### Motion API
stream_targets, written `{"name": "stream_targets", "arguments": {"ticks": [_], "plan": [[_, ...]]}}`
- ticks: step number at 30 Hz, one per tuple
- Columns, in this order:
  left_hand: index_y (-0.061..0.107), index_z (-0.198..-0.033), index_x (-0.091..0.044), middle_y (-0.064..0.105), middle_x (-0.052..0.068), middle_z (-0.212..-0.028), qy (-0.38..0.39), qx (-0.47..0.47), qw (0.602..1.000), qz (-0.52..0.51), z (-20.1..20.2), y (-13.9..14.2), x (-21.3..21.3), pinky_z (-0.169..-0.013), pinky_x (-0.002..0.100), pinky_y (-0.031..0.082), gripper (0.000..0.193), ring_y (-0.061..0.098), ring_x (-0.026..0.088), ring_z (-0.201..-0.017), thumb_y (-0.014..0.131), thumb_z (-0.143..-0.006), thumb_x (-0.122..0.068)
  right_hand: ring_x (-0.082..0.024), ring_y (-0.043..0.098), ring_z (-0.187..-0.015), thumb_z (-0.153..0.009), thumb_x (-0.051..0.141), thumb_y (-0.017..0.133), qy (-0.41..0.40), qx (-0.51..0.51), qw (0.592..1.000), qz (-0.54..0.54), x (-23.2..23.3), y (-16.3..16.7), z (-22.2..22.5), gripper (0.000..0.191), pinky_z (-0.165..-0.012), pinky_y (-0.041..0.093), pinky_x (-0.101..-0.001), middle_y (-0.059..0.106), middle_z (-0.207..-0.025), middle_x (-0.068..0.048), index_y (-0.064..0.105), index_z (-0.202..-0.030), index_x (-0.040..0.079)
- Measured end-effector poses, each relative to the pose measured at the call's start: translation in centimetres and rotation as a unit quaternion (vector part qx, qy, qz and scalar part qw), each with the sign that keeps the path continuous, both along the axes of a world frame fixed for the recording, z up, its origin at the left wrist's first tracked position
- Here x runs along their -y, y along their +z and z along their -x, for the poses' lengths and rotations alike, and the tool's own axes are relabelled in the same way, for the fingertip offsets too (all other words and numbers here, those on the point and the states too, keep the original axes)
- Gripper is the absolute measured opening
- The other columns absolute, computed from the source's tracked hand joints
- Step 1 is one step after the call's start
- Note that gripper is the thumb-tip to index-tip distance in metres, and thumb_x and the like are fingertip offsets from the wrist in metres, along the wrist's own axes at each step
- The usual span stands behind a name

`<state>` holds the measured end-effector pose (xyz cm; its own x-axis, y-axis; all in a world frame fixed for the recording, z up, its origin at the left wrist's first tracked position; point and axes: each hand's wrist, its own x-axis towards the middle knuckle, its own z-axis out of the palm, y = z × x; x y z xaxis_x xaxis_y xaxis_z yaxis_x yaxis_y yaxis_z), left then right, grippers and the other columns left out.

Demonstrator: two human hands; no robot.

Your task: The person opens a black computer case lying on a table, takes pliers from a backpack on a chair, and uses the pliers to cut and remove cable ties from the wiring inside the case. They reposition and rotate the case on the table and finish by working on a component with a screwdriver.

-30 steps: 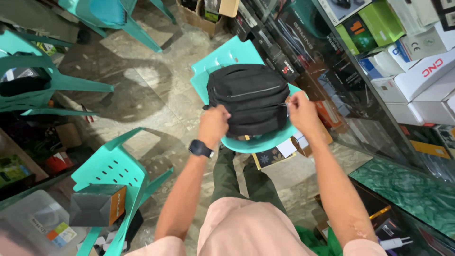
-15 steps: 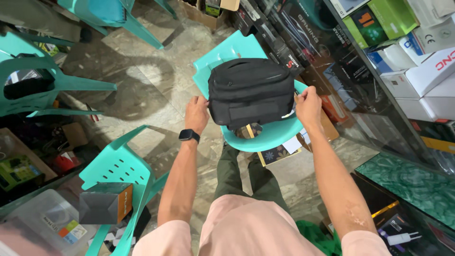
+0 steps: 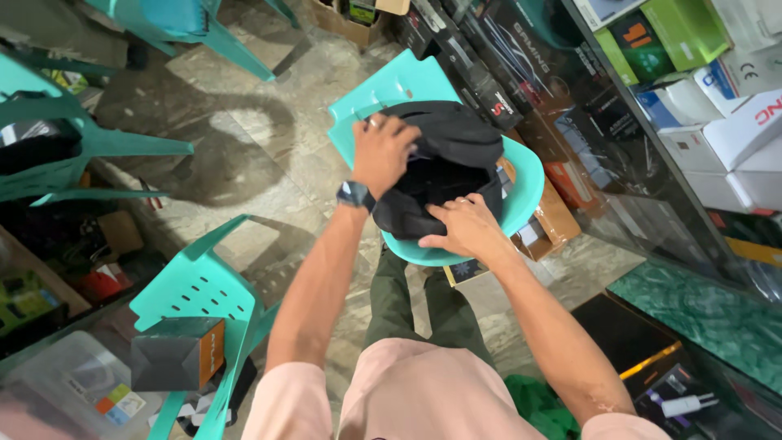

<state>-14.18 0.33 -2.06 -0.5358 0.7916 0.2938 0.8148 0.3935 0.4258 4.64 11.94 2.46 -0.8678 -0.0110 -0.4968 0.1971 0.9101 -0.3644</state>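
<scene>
A black bag (image 3: 444,175) lies slumped on the seat of a teal plastic chair (image 3: 525,175), filling most of the seat and reaching up toward the chair's back edge. The person stands over the chair's front edge with both bare arms stretched down to it.

The left hand (image 3: 381,151) is on the bag's left upper side, near the back-left corner of the seat; its fingers are curled down over the black fabric, though whether they pinch it or only press on it I cannot tell. A dark watch (image 3: 355,195) sits on that wrist. The right hand (image 3: 466,228) lies on the bag's lower part close to the front edge of the seat, fingers spread a little apart and flat on the cloth, with a ring on one finger.

Under and beside the chair's right edge lie cardboard boxes (image 3: 547,213) on the stone floor (image 3: 261,155). A second teal chair (image 3: 204,297) stands to the person's left with a dark grey box with an orange side (image 3: 175,353) on its seat. More teal chairs (image 3: 90,143) stand further left. On the right runs a glass display case (image 3: 652,187) with white and green boxes (image 3: 700,90) stacked on top.
</scene>
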Motion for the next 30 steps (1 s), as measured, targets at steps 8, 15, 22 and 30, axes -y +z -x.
{"name": "stream_targets", "arguments": {"ticks": [8, 15, 22, 30], "plan": [[0.07, -0.104, -0.019, 0.061, 0.003, -0.101, 0.013, -0.056, 0.998, 0.0, 5.1, -3.3, -2.1, -0.077, 0.047, 0.039, 0.026, 0.058, 0.029, -0.099, 0.074, -0.079, -0.01, -0.029, 0.065, -0.104, -0.079, 0.035, 0.079, 0.003, -0.077, 0.995, 0.057, -0.3, 0.1, -1.0, 0.052, -0.095, 0.041, -0.0435, 0.071, -0.101, -0.011, 0.072, -0.121, 0.005], [0.069, -0.1, -0.022, 0.06, 0.001, -0.097, -0.002, -0.05, 0.999, -0.011, 8.2, -3.2, -3.0, -0.076, 0.045, 0.039, 0.027, 0.06, 0.026, -0.093, 0.071, -0.079, -0.004, -0.027, 0.064, -0.1, -0.078, 0.032, 0.08, -0.029, -0.079, 0.993, 0.085, 0.4, 1.3, -2.0, 0.05, -0.094, 0.041, -0.0432, 0.068, -0.096, -0.009, 0.072, -0.118, 0.004], [0.064, -0.101, -0.016, 0.058, 0.003, -0.096, -0.061, -0.022, 0.997, -0.05, 7.1, -0.4, -1.9, -0.078, 0.044, 0.04, 0.027, 0.061, 0.027, -0.094, 0.073, -0.08, -0.003, -0.03, 0.059, -0.106, -0.079, 0.034, 0.08, -0.08, -0.169, 0.981, 0.056, 0.1, 1.6, -0.9, 0.052, -0.104, 0.037, -0.0475, 0.067, -0.107, -0.009, 0.071, -0.121, 0.006], [0.063, -0.099, -0.016, 0.059, 0.003, -0.099, -0.058, 0.028, 0.996, -0.057, 5.2, 1.1, -1.5, -0.079, 0.044, 0.041, 0.026, 0.061, 0.029, -0.1, 0.076, -0.08, -0.005, -0.032, 0.057, -0.114, -0.077, 0.035, 0.081, -0.088, -0.186, 0.976, 0.065, -0.5, 1.6, -0.3, 0.054, -0.108, 0.034, -0.048, 0.066, -0.12, -0.011, 0.07, -0.121, 0.006]]}}
